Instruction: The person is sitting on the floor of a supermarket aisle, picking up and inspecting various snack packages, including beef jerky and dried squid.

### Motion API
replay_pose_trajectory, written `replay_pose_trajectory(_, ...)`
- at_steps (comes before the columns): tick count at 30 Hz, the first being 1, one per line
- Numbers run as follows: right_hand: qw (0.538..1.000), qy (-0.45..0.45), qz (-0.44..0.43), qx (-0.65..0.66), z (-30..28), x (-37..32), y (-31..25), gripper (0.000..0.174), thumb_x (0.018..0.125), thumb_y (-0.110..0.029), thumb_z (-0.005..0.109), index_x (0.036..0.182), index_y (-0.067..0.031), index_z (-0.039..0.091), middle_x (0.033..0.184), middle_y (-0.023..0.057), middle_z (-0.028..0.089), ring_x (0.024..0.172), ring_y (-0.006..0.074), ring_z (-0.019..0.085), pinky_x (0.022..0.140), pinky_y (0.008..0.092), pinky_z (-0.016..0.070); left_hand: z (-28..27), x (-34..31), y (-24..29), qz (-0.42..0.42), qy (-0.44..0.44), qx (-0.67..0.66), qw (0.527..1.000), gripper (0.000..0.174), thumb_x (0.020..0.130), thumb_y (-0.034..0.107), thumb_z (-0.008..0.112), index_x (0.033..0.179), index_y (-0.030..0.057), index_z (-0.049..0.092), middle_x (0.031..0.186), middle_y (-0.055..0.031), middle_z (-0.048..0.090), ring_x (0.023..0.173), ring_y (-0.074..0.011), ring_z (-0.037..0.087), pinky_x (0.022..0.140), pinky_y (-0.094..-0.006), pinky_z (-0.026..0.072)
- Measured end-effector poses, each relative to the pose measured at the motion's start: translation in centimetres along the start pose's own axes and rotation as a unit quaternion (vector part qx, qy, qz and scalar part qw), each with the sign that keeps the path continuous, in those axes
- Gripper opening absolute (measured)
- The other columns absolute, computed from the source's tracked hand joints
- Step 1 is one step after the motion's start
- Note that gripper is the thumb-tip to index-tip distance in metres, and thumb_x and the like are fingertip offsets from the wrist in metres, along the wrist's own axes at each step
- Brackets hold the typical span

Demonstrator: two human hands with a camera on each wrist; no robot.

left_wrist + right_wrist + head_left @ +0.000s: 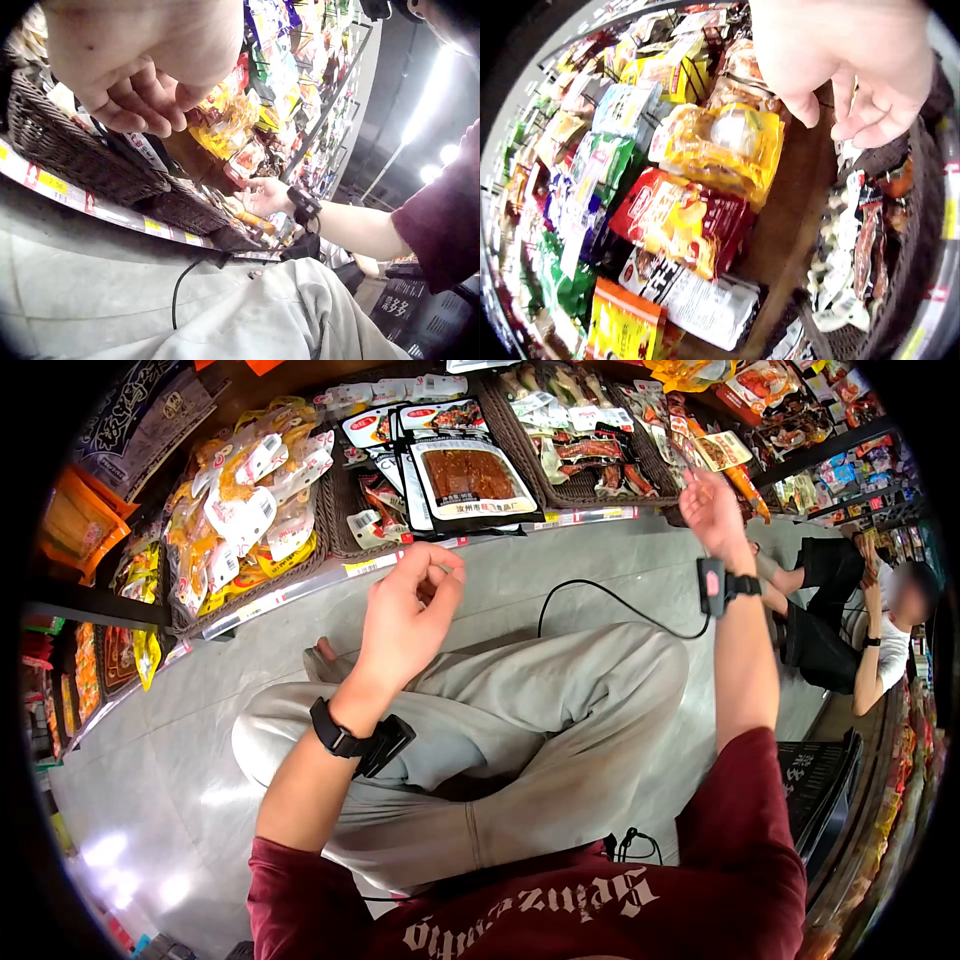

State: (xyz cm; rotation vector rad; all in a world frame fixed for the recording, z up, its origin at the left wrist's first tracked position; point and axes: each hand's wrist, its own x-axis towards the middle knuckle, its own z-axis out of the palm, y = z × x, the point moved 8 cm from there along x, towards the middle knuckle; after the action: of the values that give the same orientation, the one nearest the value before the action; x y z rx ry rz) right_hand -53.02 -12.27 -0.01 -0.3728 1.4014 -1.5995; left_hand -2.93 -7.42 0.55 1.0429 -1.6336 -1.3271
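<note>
My left hand (pixel 415 605) hangs loosely curled in front of the shelf edge, holding nothing. Just beyond it, black-edged packets of brown meat snack (pixel 470 475) lie stacked on a wicker basket (pixel 343 520). To the right, my right hand (pixel 712 510) reaches over the end of the shelf, near a basket of small vacuum-packed snacks (pixel 645 415). In the right wrist view its thumb and fingers (pixel 866 135) stand apart, fingertips right above a pale packet (pixel 846 155). The left wrist view shows the left fingers (pixel 139 105) bent with nothing among them.
A basket of clear and yellow snack bags (pixel 250 490) stands at the left. Bagged snacks (pixel 682 217) hang on racks behind the baskets. Another person (pixel 850 610) sits at the right. A black cable (pixel 600 582) runs over the grey floor, near a black crate (pixel 825 790).
</note>
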Motion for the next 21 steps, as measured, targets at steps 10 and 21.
replay_pose_trajectory(10,0.964,-0.265,-0.029,-0.024,17.6,-8.6,8.8,0.024,0.103,-0.018,0.066,0.123,-0.0042,0.07,0.11,0.0022,0.072,0.092,0.0112,0.064,0.087,0.0284,0.0541,-0.7,-0.9,0.5,0.027,0.004,0.022,0.999,0.007,0.1,0.005,0.064,0.107,0.0019,0.066,0.08,0.0014,0.061,0.075,-0.0073,0.059,0.071,-0.0264,0.0489)
replay_pose_trajectory(21,0.935,-0.178,-0.167,-0.256,17.0,-9.1,10.7,0.02,0.1,-0.016,0.07,0.117,-0.0068,0.075,0.101,-0.0012,0.074,0.086,0.0072,0.064,0.078,0.0241,0.0504,-4.7,4.9,0.6,-0.02,0.066,0.061,0.996,0.018,0.103,0.01,0.068,0.119,0.0028,0.065,0.089,0.0017,0.067,0.079,-0.0069,0.059,0.073,-0.0237,0.0479)
